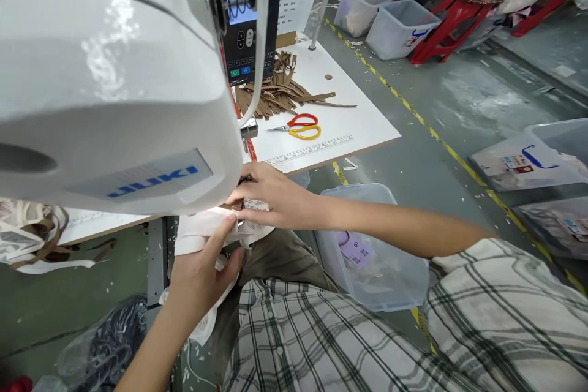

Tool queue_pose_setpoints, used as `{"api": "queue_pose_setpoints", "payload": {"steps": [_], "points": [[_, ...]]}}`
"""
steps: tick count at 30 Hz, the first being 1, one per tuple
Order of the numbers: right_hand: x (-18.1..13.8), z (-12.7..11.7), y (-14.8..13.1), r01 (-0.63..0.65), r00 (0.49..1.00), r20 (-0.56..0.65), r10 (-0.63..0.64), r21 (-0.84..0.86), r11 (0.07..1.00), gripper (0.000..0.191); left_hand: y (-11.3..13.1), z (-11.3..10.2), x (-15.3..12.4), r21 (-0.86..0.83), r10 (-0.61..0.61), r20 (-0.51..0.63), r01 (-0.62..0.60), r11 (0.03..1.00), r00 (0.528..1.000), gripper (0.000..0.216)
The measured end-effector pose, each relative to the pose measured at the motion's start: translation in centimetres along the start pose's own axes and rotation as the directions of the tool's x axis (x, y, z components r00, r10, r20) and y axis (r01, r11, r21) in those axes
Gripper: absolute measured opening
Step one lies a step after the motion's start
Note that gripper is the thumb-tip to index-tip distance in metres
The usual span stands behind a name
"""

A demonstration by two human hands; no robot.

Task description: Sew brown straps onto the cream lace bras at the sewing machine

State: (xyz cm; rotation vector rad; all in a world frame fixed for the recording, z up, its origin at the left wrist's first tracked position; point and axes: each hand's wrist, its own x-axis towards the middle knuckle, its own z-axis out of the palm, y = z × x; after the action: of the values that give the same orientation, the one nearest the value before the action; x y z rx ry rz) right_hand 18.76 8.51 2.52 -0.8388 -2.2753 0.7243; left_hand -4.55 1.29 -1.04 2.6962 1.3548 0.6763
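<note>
Under the head of a white sewing machine (138, 73) lies a white fabric piece (189, 239) with lace trim, bunched toward my lap. A short brown strip (236, 205) rests on it close to the needle area. My left hand (197, 272) grips the near side of the fabric, index finger pressed on top and thumb lower down. From the right, my right hand (275, 196) holds the fabric and lace beside the brown strip, its fingers curled. The machine head hides the needle and part of the right fingertips.
On the white table (367, 128) are red-and-yellow-handled scissors (303, 126), a clear ruler (316, 150) and a pile of brown strips (280, 89). A control panel (250, 37) stands behind. A plastic bin (381, 282) sits on the floor at right. More fabric strips (37, 233) hang at left.
</note>
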Motion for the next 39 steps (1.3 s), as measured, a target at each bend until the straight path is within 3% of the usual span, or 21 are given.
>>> {"api": "queue_pose_setpoints", "payload": {"steps": [2, 7, 14, 17, 20, 24, 29, 31, 33, 34, 36, 38, 39], "points": [[-0.6, 0.7, 0.4, -0.009, 0.996, -0.085, 0.009, -0.001, 1.0, 0.014, 0.8, -0.4, 0.3, 0.002, -0.047, 0.001, 0.047, 0.999, 0.999, 0.06], [-0.4, 0.9, 0.6, -0.072, 0.995, -0.059, 0.076, 0.075, 0.995, 0.01, 1.9, -0.6, 0.6, -0.094, -0.189, 0.086, 0.196, 0.976, 0.978, 0.057], [0.2, 0.2, 1.0, -0.057, 0.998, -0.028, 0.059, 0.091, 0.994, 0.009, 1.7, 0.0, 0.8, -0.135, -0.172, 0.011, 0.172, 0.976, 0.985, 0.057], [-0.5, 1.0, 1.3, 0.002, 0.991, -0.131, 0.006, 0.06, 0.998, 0.01, 2.0, -0.2, 0.9, -0.088, -0.196, 0.014, 0.196, 0.977, 0.981, 0.055], [-1.6, 2.1, 1.6, 0.137, 0.965, -0.224, -0.139, -0.024, 0.99, 0.021, 2.5, -0.6, 0.7, -0.016, -0.219, 0.063, 0.22, 0.975, 0.974, 0.055], [-2.0, 2.5, 2.1, 0.207, 0.949, -0.211, -0.235, -0.143, 0.968, 0.027, 1.8, -1.4, 0.3, -0.009, -0.169, 0.134, 0.171, 0.985, 0.976, 0.056], [-1.7, 2.1, 1.7, 0.192, 0.942, -0.228, -0.247, -0.235, 0.953, 0.025, 0.0, -2.4, 0.8, -0.001, 0.036, 0.182, -0.036, 0.999, 0.983, 0.053], [-2.1, 2.3, 1.4, 0.141, 0.952, -0.248, -0.18, -0.167, 0.976, 0.025, -0.1, -2.5, 1.2, 0.096, 0.051, 0.184, -0.07, 0.993, 0.982, 0.053], [-2.6, 2.8, 1.3, 0.028, 0.973, -0.229, -0.01, 0.074, 0.997, 0.023, 0.5, -2.5, 1.5, 0.176, 0.009, 0.179, -0.041, 0.984, 0.984, 0.05], [-2.8, 3.2, 1.4, -0.056, 0.975, -0.193, 0.106, 0.249, 0.967, 0.025, 0.9, -2.4, 1.5, 0.2, -0.016, 0.174, -0.019, 0.98, 0.985, 0.048], [-2.6, 4.1, 2.0, -0.218, 0.945, -0.086, 0.315, 0.555, 0.803, 0.037, 1.8, -2.3, 1.4, 0.232, -0.067, 0.158, 0.029, 0.972, 0.985, 0.044], [-1.7, 5.0, 2.7, -0.269, 0.901, -0.068, 0.428, 0.686, 0.676, 0.044, 2.7, -2.0, 1.2, 0.255, -0.133, 0.139, 0.094, 0.962, 0.981, 0.042], [-0.9, 5.3, 3.1, -0.26, 0.888, -0.102, 0.448, 0.693, 0.672, 0.044, 3.0, -1.9, 1.1, 0.26, -0.169, 0.128, 0.131, 0.957, 0.977, 0.042]]}}
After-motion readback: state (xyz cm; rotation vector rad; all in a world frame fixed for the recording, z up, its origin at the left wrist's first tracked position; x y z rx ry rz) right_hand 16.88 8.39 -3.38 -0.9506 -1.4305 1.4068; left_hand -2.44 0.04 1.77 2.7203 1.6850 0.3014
